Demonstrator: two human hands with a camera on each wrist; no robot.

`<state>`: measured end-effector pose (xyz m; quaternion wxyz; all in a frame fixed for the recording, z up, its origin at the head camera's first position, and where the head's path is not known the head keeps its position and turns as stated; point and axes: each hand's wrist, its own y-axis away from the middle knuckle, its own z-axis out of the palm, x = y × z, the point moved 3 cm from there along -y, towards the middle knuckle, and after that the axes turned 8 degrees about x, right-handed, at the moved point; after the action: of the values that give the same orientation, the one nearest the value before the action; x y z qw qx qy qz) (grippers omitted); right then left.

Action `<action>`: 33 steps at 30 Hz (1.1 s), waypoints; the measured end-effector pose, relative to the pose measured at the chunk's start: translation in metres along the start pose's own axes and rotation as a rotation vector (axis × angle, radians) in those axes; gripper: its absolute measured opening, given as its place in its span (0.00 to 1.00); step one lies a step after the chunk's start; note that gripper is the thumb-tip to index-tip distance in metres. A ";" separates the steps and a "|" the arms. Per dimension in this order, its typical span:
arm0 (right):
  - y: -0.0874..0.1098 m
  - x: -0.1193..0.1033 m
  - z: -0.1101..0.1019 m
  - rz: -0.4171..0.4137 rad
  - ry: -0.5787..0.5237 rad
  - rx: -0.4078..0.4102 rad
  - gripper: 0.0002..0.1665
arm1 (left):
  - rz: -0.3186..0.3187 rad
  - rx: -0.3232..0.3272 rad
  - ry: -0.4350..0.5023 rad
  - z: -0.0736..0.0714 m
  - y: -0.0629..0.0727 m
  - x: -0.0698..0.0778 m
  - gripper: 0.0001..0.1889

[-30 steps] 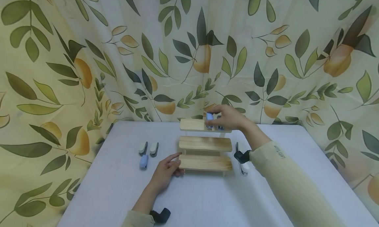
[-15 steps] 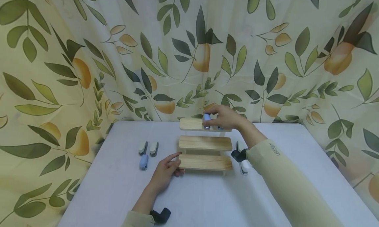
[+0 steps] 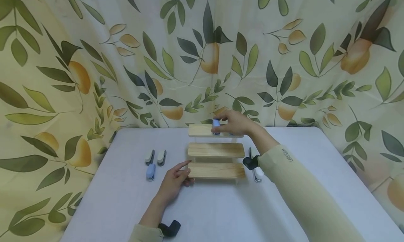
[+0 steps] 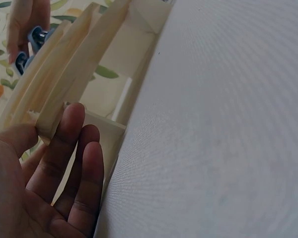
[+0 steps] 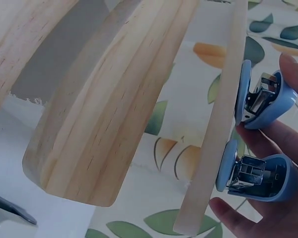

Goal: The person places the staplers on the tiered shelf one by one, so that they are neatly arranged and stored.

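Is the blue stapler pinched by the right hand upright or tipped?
Upright: in the right wrist view, the blue stapler has its base toward the top shelf and its top facing away.

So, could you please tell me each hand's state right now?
Left hand: closed, holding the lowest wooden shelf by its end.
Right hand: closed, holding a blue stapler on the top shelf.

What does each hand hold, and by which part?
Right hand: a blue stapler, by its upper cover. Left hand: the tiered stand, by its lowest shelf's left end.
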<state>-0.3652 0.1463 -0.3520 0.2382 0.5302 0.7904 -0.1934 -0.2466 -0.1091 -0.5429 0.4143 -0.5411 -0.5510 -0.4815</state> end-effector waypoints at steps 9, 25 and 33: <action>-0.003 -0.002 -0.005 -0.022 -0.004 -0.018 0.41 | 0.001 0.006 0.017 -0.004 0.001 0.000 0.26; 0.040 0.030 -0.043 0.008 0.026 0.074 0.41 | -0.001 0.011 0.025 -0.003 0.002 -0.001 0.26; 0.072 0.069 -0.052 0.079 0.014 0.085 0.42 | 0.019 0.007 -0.001 -0.004 -0.001 0.001 0.26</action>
<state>-0.3296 0.2524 -0.3540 0.2175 0.5720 0.7615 -0.2138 -0.2475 -0.1126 -0.5414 0.4207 -0.5451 -0.5476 -0.4754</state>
